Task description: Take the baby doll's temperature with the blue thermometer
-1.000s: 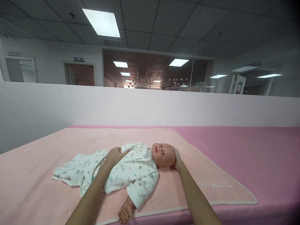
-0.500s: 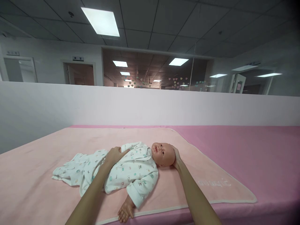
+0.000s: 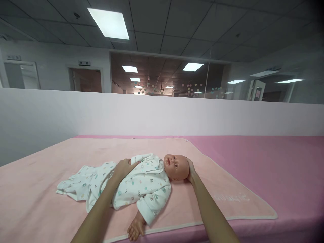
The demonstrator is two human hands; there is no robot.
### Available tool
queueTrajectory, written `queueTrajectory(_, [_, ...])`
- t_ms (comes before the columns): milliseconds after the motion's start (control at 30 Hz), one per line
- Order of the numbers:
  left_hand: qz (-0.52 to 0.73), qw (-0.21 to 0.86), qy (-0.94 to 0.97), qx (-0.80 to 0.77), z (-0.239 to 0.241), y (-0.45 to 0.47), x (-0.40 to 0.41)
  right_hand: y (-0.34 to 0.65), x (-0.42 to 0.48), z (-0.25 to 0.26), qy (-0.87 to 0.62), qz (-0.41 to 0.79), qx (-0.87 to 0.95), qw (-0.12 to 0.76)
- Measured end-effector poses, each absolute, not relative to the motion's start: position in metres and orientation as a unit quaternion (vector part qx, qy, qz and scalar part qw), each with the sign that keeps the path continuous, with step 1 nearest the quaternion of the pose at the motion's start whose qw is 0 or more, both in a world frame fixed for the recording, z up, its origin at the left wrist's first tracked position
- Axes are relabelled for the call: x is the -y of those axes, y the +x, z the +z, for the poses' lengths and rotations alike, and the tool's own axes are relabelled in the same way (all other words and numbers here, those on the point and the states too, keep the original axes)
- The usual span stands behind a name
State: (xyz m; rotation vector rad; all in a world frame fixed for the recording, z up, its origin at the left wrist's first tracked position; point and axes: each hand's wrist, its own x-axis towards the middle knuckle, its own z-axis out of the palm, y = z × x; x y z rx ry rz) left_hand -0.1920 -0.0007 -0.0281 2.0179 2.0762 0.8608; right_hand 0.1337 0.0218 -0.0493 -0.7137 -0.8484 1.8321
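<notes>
A baby doll (image 3: 174,166) lies on its back on a pale pink blanket (image 3: 45,175), head to the right, dressed in a white printed sleepsuit (image 3: 141,185). My left hand (image 3: 124,167) rests on the doll's chest, fingers curled over the fabric. My right hand (image 3: 191,169) cups the back of the doll's head; its fingers are mostly hidden behind the head. One bare doll hand (image 3: 135,229) sticks out of a sleeve near the blanket's front edge.
The blanket lies on a deeper pink padded surface (image 3: 265,162) that runs off to the right. A low white partition wall (image 3: 162,114) stands behind it, with a glass-fronted room and doors beyond.
</notes>
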Motion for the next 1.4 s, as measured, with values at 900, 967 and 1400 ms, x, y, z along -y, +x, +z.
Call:
queueTrajectory(900, [0.331,0.041,0.691,-0.642,-0.023,-0.193,0.014,0.126,-0.016,-0.041,-0.303,0.720,0.357,0.513])
queueTrajectory(967, [0.350,0.031,0.698,-0.623,-0.024,-0.194,0.014,0.124,-0.015,-0.039,-0.301,0.704,0.357,0.535])
queueTrajectory(1400, [0.315,0.230,0.773,-0.500,-0.012,-0.182,0.024,0.113,-0.011,-0.028,-0.476,0.138,0.350,0.794])
